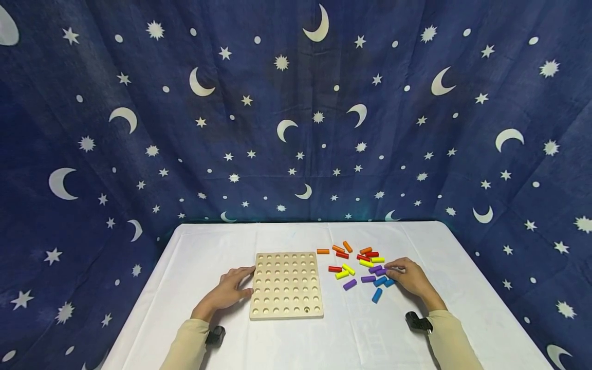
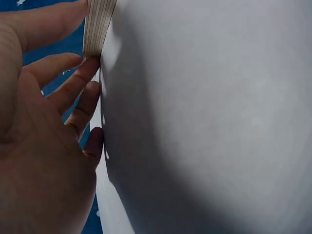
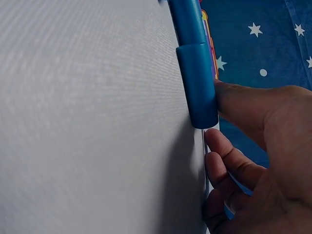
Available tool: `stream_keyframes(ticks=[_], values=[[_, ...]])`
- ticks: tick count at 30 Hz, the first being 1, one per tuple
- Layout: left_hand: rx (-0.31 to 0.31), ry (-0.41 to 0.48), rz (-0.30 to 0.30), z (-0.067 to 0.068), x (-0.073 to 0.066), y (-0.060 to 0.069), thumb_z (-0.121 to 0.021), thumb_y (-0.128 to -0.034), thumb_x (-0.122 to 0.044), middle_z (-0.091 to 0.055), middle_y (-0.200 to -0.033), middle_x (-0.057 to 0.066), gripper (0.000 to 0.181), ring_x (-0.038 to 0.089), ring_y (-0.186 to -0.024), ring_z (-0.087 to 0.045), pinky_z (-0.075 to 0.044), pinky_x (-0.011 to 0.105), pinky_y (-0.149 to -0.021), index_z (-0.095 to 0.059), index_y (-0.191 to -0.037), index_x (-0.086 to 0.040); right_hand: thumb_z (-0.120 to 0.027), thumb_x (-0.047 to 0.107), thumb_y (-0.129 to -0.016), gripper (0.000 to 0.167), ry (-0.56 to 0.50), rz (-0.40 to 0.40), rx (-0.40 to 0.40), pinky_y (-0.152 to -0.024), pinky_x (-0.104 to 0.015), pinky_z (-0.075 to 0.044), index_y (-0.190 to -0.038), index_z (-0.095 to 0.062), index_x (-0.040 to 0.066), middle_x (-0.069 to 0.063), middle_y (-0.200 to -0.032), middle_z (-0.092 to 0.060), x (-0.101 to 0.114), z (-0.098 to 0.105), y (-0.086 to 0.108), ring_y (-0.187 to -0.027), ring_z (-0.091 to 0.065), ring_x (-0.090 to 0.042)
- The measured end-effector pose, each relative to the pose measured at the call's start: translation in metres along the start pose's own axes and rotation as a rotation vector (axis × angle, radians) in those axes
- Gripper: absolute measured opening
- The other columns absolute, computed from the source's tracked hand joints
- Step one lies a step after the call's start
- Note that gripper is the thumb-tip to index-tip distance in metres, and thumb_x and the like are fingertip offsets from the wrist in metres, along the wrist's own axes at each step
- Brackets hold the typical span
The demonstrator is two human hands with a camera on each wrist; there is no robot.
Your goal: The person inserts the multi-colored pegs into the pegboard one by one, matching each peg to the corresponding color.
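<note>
A square wooden board (image 1: pixel 286 285) with rows of round holes lies on the table, its holes without pegs. My left hand (image 1: pixel 229 290) rests at its left edge, with fingers and thumb touching the side. In the left wrist view the fingers of that hand (image 2: pixel 53 112) are loosely extended beside the board's edge (image 2: pixel 99 29). My right hand (image 1: pixel 410 276) reaches down to the right end of a purple peg (image 1: pixel 381 272). Close by is a blue peg (image 1: pixel 389 282). In the right wrist view a blue peg (image 3: pixel 199 87) hides some fingertips of the right hand (image 3: pixel 263 165).
Loose pegs lie scattered right of the board: orange (image 1: pixel 322 251), red (image 1: pixel 335 269), yellow (image 1: pixel 342 275), purple (image 1: pixel 350 284) and blue (image 1: pixel 376 295). A white cloth covers the table (image 1: pixel 351 339). Behind it hangs a blue curtain (image 1: pixel 259 139) with moons and stars.
</note>
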State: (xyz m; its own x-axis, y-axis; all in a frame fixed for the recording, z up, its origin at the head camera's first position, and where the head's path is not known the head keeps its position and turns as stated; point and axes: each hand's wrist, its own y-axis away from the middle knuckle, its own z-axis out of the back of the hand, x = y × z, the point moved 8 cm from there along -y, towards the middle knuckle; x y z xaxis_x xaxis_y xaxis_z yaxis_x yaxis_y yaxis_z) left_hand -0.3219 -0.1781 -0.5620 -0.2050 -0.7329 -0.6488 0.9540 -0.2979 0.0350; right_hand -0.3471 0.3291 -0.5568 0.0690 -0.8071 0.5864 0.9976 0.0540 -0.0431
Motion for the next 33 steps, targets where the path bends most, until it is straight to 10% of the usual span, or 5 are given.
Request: stream_keyframes(ticks=[22,33], values=[[0.044,0.061,0.02,-0.0033,0.0002,0.0044,-0.07,-0.0883,-0.031,-0.046,-0.151,0.007,0.066,0.033,-0.14,-0.037,-0.024,0.06,-0.116,-0.045,-0.148,-0.016,-0.069,0.019,-0.091,0.02,0.015,0.015,0.034,-0.096,-0.067,-0.043,-0.106,-0.074,0.007,-0.022,-0.116,-0.061,-0.0017,-0.0026,-0.0003,-0.113,-0.055,-0.046],[0.043,0.069,0.046,-0.0036,0.0027,0.0053,-0.071,-0.0874,-0.032,-0.045,-0.152,0.01,0.067,0.035,-0.142,-0.035,-0.024,0.063,-0.116,-0.045,-0.148,-0.017,-0.066,0.018,-0.095,0.02,-0.129,-0.08,0.045,-0.096,-0.055,-0.05,-0.111,-0.068,0.007,-0.01,-0.106,-0.071,-0.0073,-0.0021,0.0012,-0.101,-0.065,-0.027]])
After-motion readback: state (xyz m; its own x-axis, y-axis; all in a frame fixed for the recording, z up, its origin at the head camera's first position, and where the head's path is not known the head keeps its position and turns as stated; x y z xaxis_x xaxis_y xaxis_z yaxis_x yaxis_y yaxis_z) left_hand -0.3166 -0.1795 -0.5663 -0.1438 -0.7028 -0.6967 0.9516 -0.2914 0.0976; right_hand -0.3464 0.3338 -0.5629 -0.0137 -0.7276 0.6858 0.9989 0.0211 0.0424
